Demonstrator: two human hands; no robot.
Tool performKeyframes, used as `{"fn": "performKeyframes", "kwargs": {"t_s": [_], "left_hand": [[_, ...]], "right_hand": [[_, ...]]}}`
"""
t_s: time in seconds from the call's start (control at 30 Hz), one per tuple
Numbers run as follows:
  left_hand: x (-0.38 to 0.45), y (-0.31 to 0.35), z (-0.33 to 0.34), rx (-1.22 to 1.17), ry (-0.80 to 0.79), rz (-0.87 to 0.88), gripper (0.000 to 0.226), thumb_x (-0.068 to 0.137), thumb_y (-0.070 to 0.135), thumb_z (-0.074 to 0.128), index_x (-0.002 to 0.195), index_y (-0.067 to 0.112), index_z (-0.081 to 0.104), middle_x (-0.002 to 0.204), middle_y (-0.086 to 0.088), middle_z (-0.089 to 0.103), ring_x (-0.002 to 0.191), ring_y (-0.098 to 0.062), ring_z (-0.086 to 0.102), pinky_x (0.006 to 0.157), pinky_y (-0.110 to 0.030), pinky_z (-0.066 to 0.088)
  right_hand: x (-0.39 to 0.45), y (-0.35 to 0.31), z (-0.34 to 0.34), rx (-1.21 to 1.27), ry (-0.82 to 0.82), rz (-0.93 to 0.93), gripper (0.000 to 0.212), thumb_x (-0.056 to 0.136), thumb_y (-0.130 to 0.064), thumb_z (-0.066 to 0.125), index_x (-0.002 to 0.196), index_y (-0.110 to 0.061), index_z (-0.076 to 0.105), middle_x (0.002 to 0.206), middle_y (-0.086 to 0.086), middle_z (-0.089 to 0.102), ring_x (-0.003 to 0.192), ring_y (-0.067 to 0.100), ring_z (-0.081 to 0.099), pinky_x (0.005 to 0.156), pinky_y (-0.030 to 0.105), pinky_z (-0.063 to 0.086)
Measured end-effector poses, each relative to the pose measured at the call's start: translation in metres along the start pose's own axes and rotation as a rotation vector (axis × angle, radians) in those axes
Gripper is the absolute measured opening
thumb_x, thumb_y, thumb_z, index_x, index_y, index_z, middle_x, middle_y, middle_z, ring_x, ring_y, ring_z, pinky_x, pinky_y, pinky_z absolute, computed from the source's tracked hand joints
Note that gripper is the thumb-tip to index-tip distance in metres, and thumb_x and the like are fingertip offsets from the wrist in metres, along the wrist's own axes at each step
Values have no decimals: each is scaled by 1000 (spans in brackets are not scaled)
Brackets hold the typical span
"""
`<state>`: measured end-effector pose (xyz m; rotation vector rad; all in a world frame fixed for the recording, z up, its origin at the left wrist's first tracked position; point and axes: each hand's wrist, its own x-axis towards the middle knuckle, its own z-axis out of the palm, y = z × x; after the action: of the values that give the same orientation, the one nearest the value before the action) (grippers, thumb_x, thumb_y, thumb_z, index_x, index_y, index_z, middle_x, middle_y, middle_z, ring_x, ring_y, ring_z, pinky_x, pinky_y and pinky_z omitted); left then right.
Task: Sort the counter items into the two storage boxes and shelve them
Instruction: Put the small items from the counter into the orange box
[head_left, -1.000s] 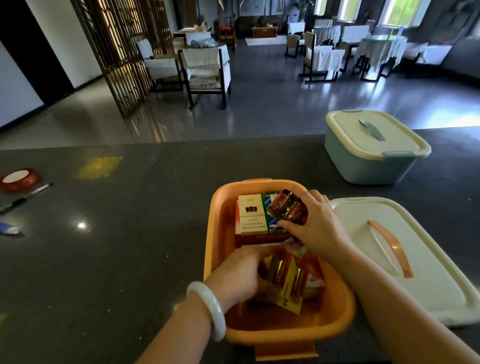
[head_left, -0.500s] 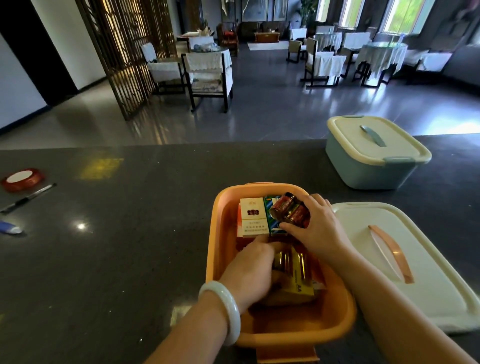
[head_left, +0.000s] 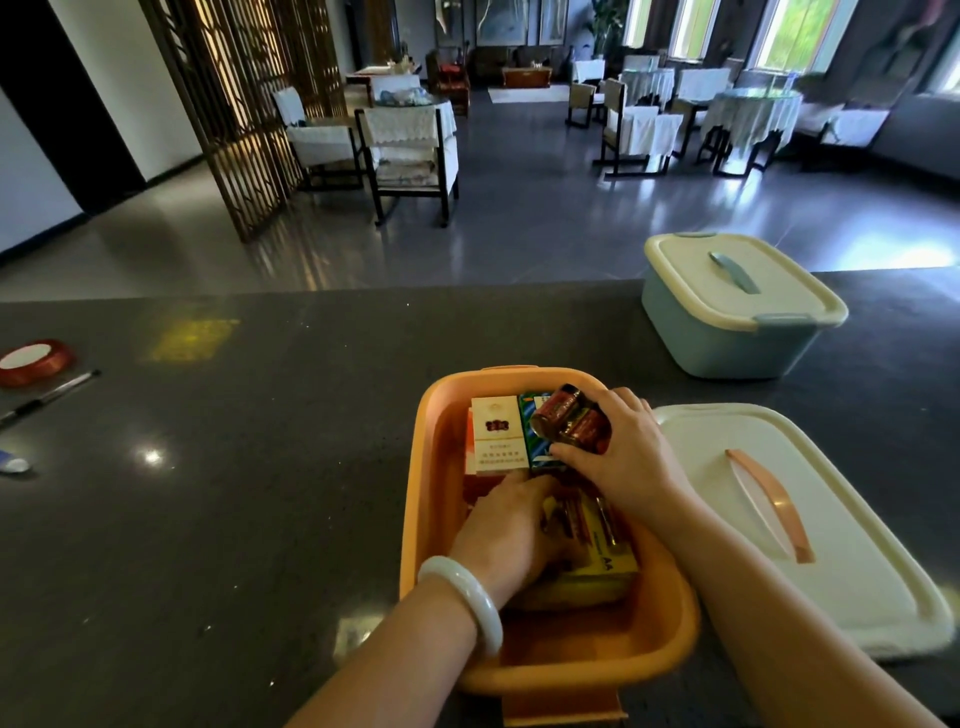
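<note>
An open orange storage box (head_left: 431, 525) sits on the dark counter in front of me. Inside stand a white and gold carton (head_left: 496, 434) and a green and blue pack (head_left: 535, 441) at the far end. My right hand (head_left: 618, 457) grips a bundle of dark red batteries (head_left: 569, 418) over the box's far right corner. My left hand (head_left: 506, 535), with a white bangle on the wrist, holds a yellow AA battery pack (head_left: 605, 545) down in the box's middle. The box's cream lid (head_left: 810, 525) with an orange handle lies to the right. A closed teal box (head_left: 737, 306) stands at the back right.
At the counter's left edge lie a red ribbon roll (head_left: 34, 361), a black pen (head_left: 49, 397) and a small blue and white tube (head_left: 13, 462). Beyond the counter is a dining room with chairs and covered tables.
My left hand has pushed the yellow battery pack deeper into the orange box and a little farther in. My right hand has kept the red batteries at nearly the same spot.
</note>
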<state>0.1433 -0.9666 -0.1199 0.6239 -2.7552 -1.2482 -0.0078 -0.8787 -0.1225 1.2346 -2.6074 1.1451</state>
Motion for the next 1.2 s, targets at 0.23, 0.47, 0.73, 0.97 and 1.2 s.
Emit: {"fn": "performKeyframes", "kwargs": {"t_s": [0.23, 0.47, 0.73, 0.97, 1.2], "left_hand": [[2, 6, -3, 34, -23, -4, 50, 82, 36, 73, 127, 40, 53, 130, 14, 50, 123, -13, 47, 102, -28, 35], [-6, 5, -27, -118, 52, -143, 39, 91, 21, 63, 125, 34, 49, 119, 11, 56, 106, -7, 59, 88, -31, 53], [-12, -2, -51, -84, 111, -14, 90, 80, 16, 75, 147, 44, 21, 137, 21, 34, 127, -2, 34, 105, -27, 34], [-16, -5, -47, -47, 201, 69, 59, 82, 24, 75, 133, 36, 48, 113, 31, 47, 108, 12, 44, 91, -10, 40], [-24, -12, -45, -36, 93, 28, 60, 80, 21, 76, 129, 42, 49, 127, 26, 49, 119, 7, 44, 100, -18, 35]], "right_hand": [[0, 0, 0, 6, -12, -10, 73, 72, -46, 77, 133, -43, 37, 104, -23, 37, 107, 3, 37, 74, 9, 31], [-4, -5, -7, 60, -92, -97, 71, 71, -49, 76, 132, -43, 40, 108, -36, 37, 108, -9, 35, 81, 11, 35], [-10, -20, -14, 144, -391, -254, 73, 67, -61, 69, 129, -63, 31, 119, -52, 35, 117, -23, 35, 79, -2, 36], [-7, -16, -15, 225, -446, -210, 72, 66, -60, 72, 128, -60, 35, 120, -43, 43, 117, -16, 42, 81, 5, 42], [-6, -10, -14, 382, -249, -55, 30, 88, -38, 59, 117, -37, 58, 110, -20, 62, 104, -2, 60, 81, 24, 57]]}}
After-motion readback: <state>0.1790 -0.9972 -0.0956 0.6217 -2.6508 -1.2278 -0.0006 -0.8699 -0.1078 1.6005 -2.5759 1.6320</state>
